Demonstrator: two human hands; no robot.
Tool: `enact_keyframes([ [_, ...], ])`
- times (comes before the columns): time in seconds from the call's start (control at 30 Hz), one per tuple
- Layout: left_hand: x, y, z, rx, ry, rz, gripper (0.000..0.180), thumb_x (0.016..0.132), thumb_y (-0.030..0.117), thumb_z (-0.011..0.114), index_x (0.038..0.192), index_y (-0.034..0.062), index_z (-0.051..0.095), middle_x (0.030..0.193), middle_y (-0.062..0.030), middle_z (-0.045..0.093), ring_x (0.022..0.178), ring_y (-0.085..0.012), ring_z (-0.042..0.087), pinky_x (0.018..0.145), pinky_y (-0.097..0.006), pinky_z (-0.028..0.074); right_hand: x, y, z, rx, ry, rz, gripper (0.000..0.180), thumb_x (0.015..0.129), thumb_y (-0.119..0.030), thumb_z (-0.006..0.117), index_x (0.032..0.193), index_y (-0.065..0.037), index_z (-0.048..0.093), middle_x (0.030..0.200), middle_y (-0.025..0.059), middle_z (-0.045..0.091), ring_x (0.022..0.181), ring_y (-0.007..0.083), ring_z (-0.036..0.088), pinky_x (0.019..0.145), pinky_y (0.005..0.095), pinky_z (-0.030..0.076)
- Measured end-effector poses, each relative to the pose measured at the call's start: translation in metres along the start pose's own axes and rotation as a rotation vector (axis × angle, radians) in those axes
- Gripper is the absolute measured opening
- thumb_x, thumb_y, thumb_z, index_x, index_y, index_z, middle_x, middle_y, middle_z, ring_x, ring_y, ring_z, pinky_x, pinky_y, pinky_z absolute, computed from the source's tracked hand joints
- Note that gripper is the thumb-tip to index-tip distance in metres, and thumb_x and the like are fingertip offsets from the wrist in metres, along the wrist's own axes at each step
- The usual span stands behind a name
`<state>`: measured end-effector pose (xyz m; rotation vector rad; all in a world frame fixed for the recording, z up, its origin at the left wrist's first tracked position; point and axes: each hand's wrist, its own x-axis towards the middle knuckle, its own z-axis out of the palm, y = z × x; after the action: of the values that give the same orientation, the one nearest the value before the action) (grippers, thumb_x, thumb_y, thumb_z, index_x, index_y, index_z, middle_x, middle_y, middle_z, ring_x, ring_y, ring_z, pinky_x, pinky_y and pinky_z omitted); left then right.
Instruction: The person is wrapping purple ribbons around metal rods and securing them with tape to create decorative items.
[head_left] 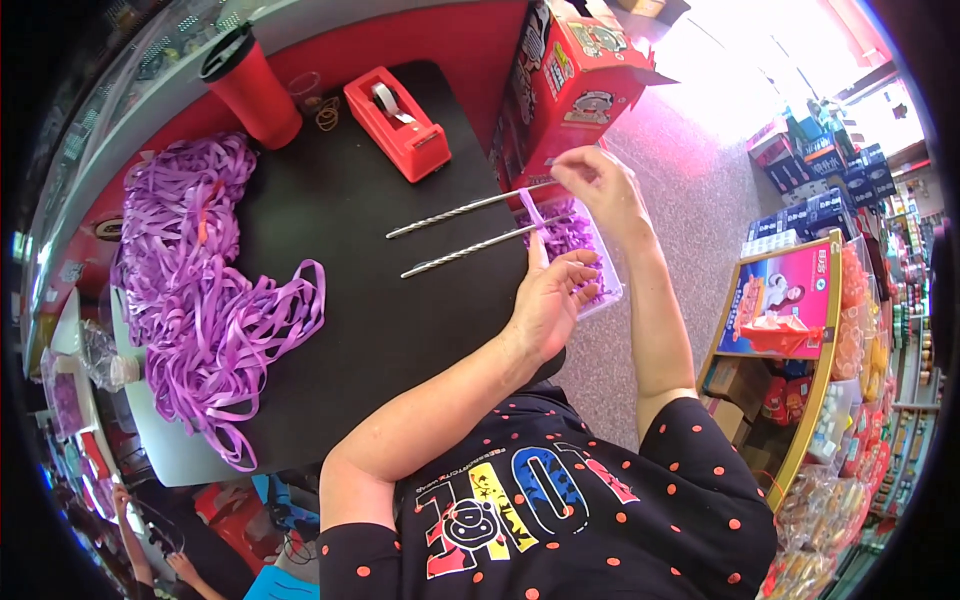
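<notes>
Two spiral metal rods, the upper rod (pixel 440 218) and the lower rod (pixel 455 258), lie side by side over the black tabletop's right part. A strip of purple ribbon (pixel 529 206) is wrapped across both near their right ends. My left hand (pixel 548 300) is below the lower rod, thumb up against the ribbon, other fingers apart and loosely bent. Over the upper rod's right end, my right hand (pixel 603 188) has its fingers pinched together; what they hold is too small to make out. A clear plastic box (pixel 612 292) with purple knotted ribbon pieces sits beneath my hands.
A big heap of purple ribbon (pixel 200 290) covers the table's left side. Behind are a red tumbler (pixel 255 90), rubber bands (pixel 326 113) and a red tape dispenser (pixel 398 125). A red carton (pixel 570 75) stands beyond the table. Shop shelves (pixel 770 370) line the right.
</notes>
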<state>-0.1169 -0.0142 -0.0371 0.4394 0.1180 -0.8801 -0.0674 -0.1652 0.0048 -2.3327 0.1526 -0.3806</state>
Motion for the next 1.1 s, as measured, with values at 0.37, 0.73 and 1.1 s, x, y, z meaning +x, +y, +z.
enact_keyframes([
  [0.37, -0.060, 0.026, 0.032, 0.276, -0.015, -0.190, 0.073, 0.087, 0.008, 0.051, 0.149, 0.0074, 0.011, 0.106, -0.0092, 0.058, 0.094, -0.0161, 0.056, 0.081, -0.031, 0.048, 0.049, 0.036, 0.021, 0.504, -0.848, 0.315, 0.020, 0.078, -0.005, 0.069, 0.096, 0.002, 0.063, 0.075, 0.0042, 0.066, 0.055, 0.0047, 0.055, 0.045, 0.0170, 0.038],
  [0.73, -0.198, 0.093, -0.032, 0.650, 0.243, 0.430, 0.043, 0.089, 0.003, 0.047, 0.133, 0.0019, 0.047, 0.105, -0.0053, 0.060, 0.099, -0.0120, 0.054, 0.092, -0.027, 0.042, 0.041, 0.108, -0.022, 0.325, -0.596, 0.338, 0.027, 0.084, -0.018, 0.063, 0.104, 0.000, 0.066, 0.078, 0.0023, 0.066, 0.068, 0.0088, 0.061, 0.060, 0.0197, 0.046],
  [1.1, -0.267, 0.144, -0.058, 1.388, 0.982, 0.987, 0.018, 0.089, 0.005, 0.060, 0.105, -0.0001, 0.064, 0.090, -0.0075, 0.066, 0.080, -0.0119, 0.061, 0.074, -0.023, 0.047, -0.089, 0.212, 0.052, 0.606, -0.151, 0.679, 0.051, 0.093, -0.045, 0.052, 0.131, -0.011, 0.049, 0.110, 0.0049, 0.064, 0.086, 0.0136, 0.061, 0.068, 0.0233, 0.044],
])
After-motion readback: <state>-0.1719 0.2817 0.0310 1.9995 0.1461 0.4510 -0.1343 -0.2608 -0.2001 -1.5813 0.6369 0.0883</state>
